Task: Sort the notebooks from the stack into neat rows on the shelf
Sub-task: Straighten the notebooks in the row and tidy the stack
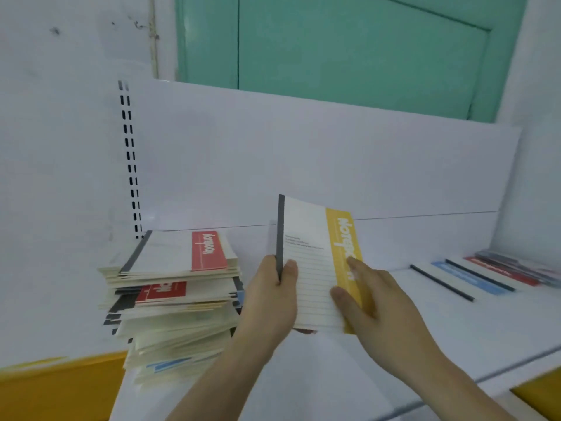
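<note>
The left hand [274,294] pinches the yellow notebook [318,262] by its grey spine above the shelf [334,375], beside the stack [176,296], the right hand [367,299] lying flat-fingered on its cover; thin, light and floppy, it is probably best held along that stiffer spine.

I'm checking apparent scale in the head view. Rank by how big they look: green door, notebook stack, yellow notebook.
1. Green door
2. Notebook stack
3. Yellow notebook; it's nearer the camera, so true size is unsure.
</note>
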A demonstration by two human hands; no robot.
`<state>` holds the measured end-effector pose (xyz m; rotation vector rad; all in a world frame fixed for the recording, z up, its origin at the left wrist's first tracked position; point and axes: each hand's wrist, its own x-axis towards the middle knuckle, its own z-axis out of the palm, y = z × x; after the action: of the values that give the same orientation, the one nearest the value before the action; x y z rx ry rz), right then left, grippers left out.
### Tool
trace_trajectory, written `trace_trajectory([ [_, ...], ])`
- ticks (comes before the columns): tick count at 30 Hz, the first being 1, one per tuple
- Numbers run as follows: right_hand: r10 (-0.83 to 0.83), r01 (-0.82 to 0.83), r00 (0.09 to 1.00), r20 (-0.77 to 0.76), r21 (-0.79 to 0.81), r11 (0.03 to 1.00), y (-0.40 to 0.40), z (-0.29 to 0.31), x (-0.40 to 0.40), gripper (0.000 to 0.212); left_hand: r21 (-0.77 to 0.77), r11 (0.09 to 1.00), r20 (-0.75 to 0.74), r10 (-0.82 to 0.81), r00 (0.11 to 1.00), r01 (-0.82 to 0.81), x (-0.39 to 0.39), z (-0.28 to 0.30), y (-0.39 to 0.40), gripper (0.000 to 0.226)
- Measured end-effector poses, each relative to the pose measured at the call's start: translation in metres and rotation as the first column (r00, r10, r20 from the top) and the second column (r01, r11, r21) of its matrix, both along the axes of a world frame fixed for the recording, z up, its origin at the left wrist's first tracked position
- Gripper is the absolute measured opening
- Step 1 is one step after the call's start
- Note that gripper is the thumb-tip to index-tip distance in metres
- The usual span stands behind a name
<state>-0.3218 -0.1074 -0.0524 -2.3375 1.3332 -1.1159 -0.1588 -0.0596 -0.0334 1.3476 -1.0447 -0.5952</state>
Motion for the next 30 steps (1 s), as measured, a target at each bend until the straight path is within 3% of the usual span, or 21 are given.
trace_trajectory([
  [3,-0.013,0.016,0.993,-0.116,0.022,1.000,-0.006,-0.004,-0.042,0.077,0.048,0.999,-0.021,-0.006,1.000,0.007,-0.034,-0.010,-0.025,0.016],
  [7,0.011,-0.003,0.946,-0.323,0.025,1.000,-0.031,-0.013,-0.108,0.092,0.098,0.995,0.134,0.019,0.991,-0.033,-0.083,-0.032,-0.067,0.020],
  [11,0.017,-0.006,0.892,-0.451,0.026,1.000,-0.070,-0.018,-0.180,0.098,0.120,0.991,0.227,0.029,0.974,-0.057,-0.146,-0.050,-0.113,0.026],
  [13,-0.007,0.006,0.866,-0.500,-0.005,1.000,-0.094,-0.021,-0.212,0.094,0.094,0.992,0.263,0.061,0.963,-0.089,-0.178,-0.056,-0.133,0.041],
  [15,-0.013,0.009,0.854,-0.520,-0.010,1.000,-0.118,-0.027,-0.237,0.090,0.099,0.990,0.262,0.076,0.962,-0.106,-0.203,-0.062,-0.153,0.048],
  [19,0.051,-0.017,0.877,-0.477,0.075,0.997,-0.160,-0.040,-0.266,0.087,0.170,0.983,0.271,0.024,0.962,-0.073,-0.231,-0.073,-0.187,0.044],
  [26,0.115,-0.097,0.866,-0.486,0.062,0.993,-0.233,-0.066,-0.286,0.077,0.239,0.971,0.311,-0.073,0.948,-0.004,-0.241,-0.101,-0.245,0.031],
  [30,0.121,-0.114,0.822,-0.556,0.048,0.992,-0.276,-0.077,-0.289,0.077,0.330,0.943,0.458,-0.121,0.881,-0.042,-0.232,-0.117,-0.283,0.028],
])
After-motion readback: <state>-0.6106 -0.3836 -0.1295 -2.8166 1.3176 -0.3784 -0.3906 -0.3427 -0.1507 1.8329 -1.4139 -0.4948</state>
